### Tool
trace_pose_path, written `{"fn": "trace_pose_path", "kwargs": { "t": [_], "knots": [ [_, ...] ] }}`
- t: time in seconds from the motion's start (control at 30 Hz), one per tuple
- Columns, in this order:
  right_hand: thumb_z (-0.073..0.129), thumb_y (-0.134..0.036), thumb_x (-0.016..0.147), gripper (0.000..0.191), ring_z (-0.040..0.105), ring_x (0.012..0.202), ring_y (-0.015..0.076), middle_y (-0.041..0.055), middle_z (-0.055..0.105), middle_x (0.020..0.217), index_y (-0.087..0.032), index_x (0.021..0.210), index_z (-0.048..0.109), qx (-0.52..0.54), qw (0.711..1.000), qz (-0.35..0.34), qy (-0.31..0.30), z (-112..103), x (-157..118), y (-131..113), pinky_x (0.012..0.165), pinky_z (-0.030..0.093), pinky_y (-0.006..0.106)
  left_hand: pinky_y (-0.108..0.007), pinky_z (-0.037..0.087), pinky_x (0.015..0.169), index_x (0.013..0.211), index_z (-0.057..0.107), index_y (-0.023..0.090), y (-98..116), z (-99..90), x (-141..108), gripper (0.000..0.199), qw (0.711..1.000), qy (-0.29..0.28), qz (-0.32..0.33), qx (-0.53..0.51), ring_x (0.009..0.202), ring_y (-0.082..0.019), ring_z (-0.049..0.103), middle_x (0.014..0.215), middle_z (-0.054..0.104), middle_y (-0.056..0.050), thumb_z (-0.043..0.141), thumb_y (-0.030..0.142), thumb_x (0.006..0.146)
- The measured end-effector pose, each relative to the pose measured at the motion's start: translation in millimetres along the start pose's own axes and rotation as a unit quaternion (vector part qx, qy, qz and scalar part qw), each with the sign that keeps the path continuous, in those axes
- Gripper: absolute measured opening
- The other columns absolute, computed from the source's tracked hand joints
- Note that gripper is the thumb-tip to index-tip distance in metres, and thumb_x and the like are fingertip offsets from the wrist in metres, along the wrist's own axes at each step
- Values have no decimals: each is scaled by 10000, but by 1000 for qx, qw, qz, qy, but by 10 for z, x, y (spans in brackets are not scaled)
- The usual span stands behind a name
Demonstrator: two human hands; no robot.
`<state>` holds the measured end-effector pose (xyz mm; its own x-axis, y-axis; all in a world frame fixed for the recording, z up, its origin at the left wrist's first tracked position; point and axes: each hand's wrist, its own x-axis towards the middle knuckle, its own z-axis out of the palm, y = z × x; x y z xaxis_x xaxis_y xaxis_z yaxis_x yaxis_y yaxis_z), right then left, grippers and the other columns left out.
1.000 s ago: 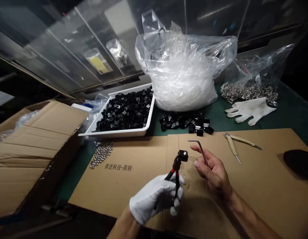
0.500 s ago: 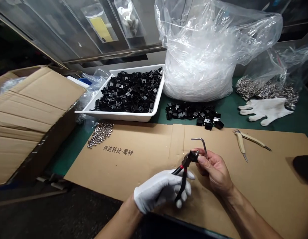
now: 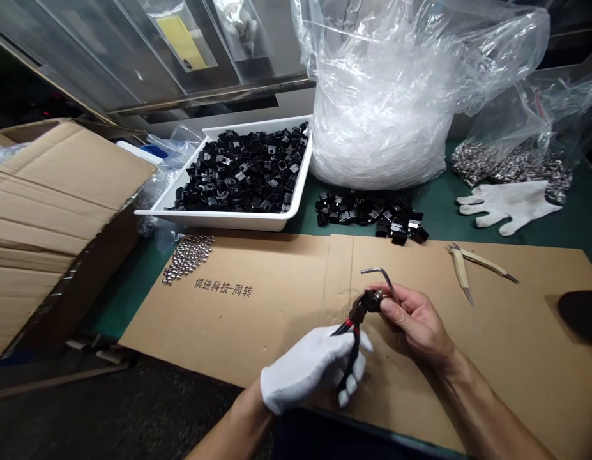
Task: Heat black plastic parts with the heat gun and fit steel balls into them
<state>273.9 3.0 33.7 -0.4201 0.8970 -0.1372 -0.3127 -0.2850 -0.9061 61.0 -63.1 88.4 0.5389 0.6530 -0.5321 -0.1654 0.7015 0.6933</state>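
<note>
My left hand (image 3: 319, 361), in a white glove, is closed around the dark handles of a pair of pliers (image 3: 352, 342) with red bands near the joint. The jaws of the pliers meet a small black part (image 3: 371, 300) with a shiny metal piece (image 3: 379, 294) at its side. My bare right hand (image 3: 415, 322) pinches that part between thumb and fingers. An L-shaped hex key (image 3: 386, 276) also sticks up from the right hand, its short arm pointing left. The pliers' jaws partly hide the black part.
A white tray (image 3: 214, 220) of black parts stands at the back, beside a large plastic bag (image 3: 379, 128). Loose black parts (image 3: 372, 214), a glove (image 3: 511, 204), cream-handled cutters (image 3: 461, 268) and metal pieces (image 3: 188, 255) lie around the cardboard sheet (image 3: 276, 319). A carton (image 3: 51, 211) is at left.
The hex key tilts a little more to the left in my right hand. Both hands stay together at the same part, and the whole view has shifted slightly.
</note>
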Motion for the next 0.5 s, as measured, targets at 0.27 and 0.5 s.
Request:
{"fn": "trace_pose_path", "kwargs": {
  "t": [0.27,0.5],
  "knots": [
    [700,-613,927,533,251,516,106,-43,409,636,-131,1140,781,-87,996,-27,-4,6,49,48,459,183,274,-238,367,496,855,527,194,-211,39,53,504,990,91,11,103,520,-103,430,661,498,25,468,666,1019],
    [424,-544,1115,449,502,561,139,-43,534,711,-178,1160,681,-340,924,-76,159,-152,31,-119,562,456,288,-241,356,517,798,497,204,-194,-90,126,549,977,155,69,131,527,-105,426,643,506,23,510,722,979]
  ]
}}
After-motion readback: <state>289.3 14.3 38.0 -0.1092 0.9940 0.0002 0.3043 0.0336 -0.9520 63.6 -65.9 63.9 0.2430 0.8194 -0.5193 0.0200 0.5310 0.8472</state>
